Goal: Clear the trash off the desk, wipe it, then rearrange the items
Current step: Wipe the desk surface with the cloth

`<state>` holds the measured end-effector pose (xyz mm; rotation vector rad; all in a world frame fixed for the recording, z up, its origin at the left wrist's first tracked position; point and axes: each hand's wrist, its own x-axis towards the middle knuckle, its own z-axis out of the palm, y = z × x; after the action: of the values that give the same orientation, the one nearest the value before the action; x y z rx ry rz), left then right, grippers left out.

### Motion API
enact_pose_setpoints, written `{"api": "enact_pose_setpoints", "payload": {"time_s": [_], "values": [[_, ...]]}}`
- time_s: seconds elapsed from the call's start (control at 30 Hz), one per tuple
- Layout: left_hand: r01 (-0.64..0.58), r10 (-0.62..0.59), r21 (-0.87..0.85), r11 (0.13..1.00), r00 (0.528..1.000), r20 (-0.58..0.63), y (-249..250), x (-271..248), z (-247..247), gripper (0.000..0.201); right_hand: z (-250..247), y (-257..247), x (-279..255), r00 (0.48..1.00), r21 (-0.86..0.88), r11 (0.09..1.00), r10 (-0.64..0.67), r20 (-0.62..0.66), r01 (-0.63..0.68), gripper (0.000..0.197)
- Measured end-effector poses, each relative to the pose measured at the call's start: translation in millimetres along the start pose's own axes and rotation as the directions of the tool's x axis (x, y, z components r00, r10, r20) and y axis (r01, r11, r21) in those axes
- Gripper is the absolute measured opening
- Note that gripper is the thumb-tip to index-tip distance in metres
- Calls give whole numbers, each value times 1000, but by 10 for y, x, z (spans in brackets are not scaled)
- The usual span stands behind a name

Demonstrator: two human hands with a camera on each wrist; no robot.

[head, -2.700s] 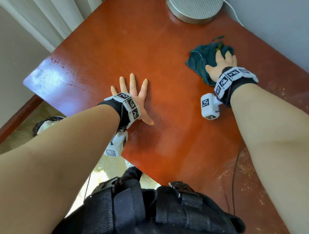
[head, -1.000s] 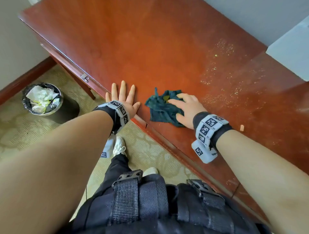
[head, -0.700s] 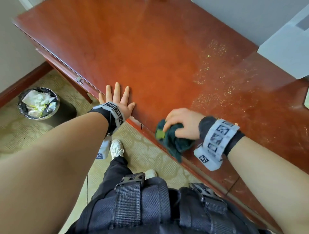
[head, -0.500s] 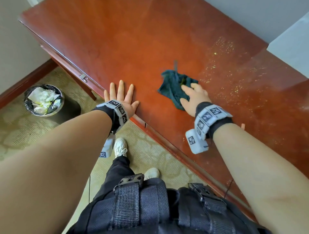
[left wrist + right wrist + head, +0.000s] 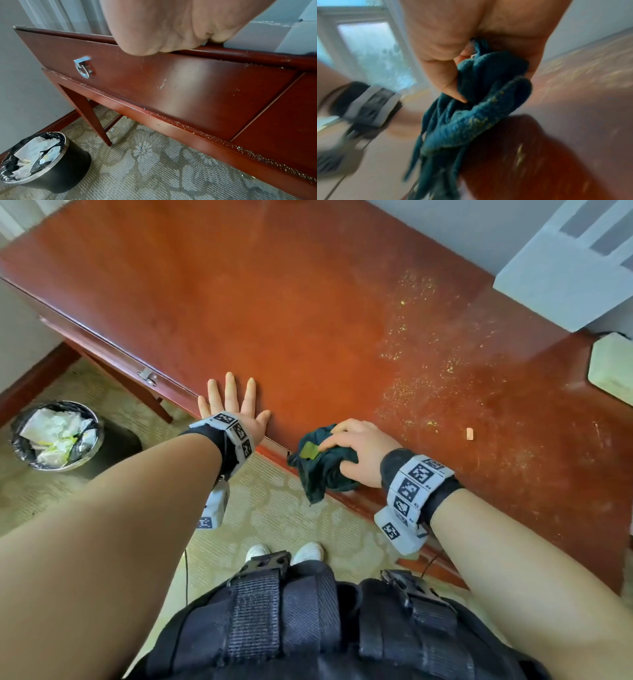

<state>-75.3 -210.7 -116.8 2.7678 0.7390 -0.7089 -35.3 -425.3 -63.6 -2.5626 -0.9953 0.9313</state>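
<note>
Desk [image 5: 274,302]: glossy red-brown wood veneer, long flat top, its length running lower right to upper left in the head view; front edge chipped and speckled with pale crumbs in the left wrist view. Drawer front below the edge carries a chrome ring pull [image 5: 84,67].

Cloth [image 5: 322,463]: dark teal terry, soft and bunched into a lump with an olive patch on top, sitting at the desk's front edge; one tail hangs down over the edge toward the carpet. Yellow grit stuck in the pile in the right wrist view.

Right hand [image 5: 356,453]: fingers curled over the cloth, thumb pinching into the folds, gripping it.

Left hand [image 5: 233,409]: flat palm-down on the desk's front edge, left of the cloth, fingers straight and slightly spread, pointing toward the desk's back edge.

Crumbs [image 5: 411,364]: fine yellow grit scattered on the desk surface beyond and right of the cloth. Small tan pellet [image 5: 470,434] on the desk right of the right hand.

Bin [image 5: 58,436]: round black, chrome rim, black liner, crumpled white paper inside; on the patterned carpet left of the desk
</note>
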Motion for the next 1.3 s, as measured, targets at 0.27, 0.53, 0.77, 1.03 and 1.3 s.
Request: {"api": "enact_pose_setpoints", "payload": {"time_s": [0.27, 0.53, 0.77, 1.03, 1.3], "values": [[-14, 19, 168, 986, 1000, -24, 27, -76, -29, 64, -728, 908, -584, 619, 347, 829, 558, -552, -438, 46], [-19, 19, 20, 1000, 1000, -7, 606, -336, 198, 66, -242, 1593, -816, 617, 232, 659, 751, -235, -715, 55], [146, -150, -82, 986, 988, -46, 886, -380, 284, 64, -33, 1097, -831, 999, -55, 998, 6, 51, -4, 50], [163, -173, -101, 981, 979, -103, 903, -382, 367, 70, -361, 1442, -603, 910, 183, 976, 181, -372, -119, 41], [180, -190, -106, 978, 977, -97, 923, -393, 360, 78, 2, 1147, -490, 989, -76, 997, -6, -145, -5, 52]]}}
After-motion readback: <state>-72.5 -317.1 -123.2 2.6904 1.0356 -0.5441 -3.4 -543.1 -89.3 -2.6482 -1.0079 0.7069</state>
